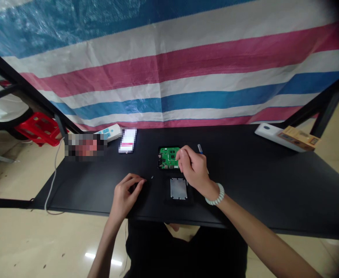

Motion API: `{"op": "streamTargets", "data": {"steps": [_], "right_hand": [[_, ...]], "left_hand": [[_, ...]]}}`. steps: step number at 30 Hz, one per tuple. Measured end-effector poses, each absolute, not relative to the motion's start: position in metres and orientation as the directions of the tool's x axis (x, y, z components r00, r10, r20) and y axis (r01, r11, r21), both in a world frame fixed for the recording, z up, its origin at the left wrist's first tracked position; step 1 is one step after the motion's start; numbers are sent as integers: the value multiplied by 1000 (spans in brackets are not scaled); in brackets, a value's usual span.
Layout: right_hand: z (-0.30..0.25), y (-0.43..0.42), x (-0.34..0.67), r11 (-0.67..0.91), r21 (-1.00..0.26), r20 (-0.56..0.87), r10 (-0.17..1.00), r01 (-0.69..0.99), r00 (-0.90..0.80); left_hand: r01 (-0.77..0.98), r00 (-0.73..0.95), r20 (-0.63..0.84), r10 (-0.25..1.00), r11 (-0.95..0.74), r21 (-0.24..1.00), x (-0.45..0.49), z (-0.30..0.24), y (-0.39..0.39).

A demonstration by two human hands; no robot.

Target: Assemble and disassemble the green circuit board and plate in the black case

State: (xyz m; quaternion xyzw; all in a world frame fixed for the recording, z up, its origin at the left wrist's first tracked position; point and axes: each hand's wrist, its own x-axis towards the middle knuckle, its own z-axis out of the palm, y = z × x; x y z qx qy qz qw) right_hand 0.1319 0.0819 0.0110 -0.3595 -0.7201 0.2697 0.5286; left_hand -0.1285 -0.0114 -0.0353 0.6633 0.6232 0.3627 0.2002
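Note:
A green circuit board sits in an open black case on the dark table. Over the board's right side is my right hand, its fingers closed in a pinch; whatever they hold, if anything, is hidden. Just behind that hand shows a slim blue-and-silver tool, partly covered. Nearer me lies a black cover with a silver metal plate. My left hand rests on the table to the left, fingers curled and thumb against the index tip; no object shows between them. Tiny metal pieces, perhaps screws, lie beside its fingertips.
A lit phone and a white power strip are at the back left, by a blurred patch. At the back right, a long white box touches a brown-yellow box. A cable hangs over the left edge.

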Motion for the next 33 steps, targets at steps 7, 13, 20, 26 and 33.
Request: {"op": "streamTargets", "data": {"steps": [7,13,20,26,33], "right_hand": [[5,85,132,614,-737,598,787,283,-151],[3,96,138,568,-790,585,811,234,8],[-1,168,197,401,-877,461,859,266,223],[-30,192,242,259,-889,299,953,378,49],[-38,180,237,224,-834,262,965,504,5]], "left_hand": [[532,-233,247,941,-89,842,-129,-20,6],[610,-68,554,830,-405,681,-113,-9,85],[708,258,700,666,-623,332,-120,-37,143],[693,369,689,623,-679,242,-120,-37,142],[701,396,655,643,-673,236,-122,-35,142]]}}
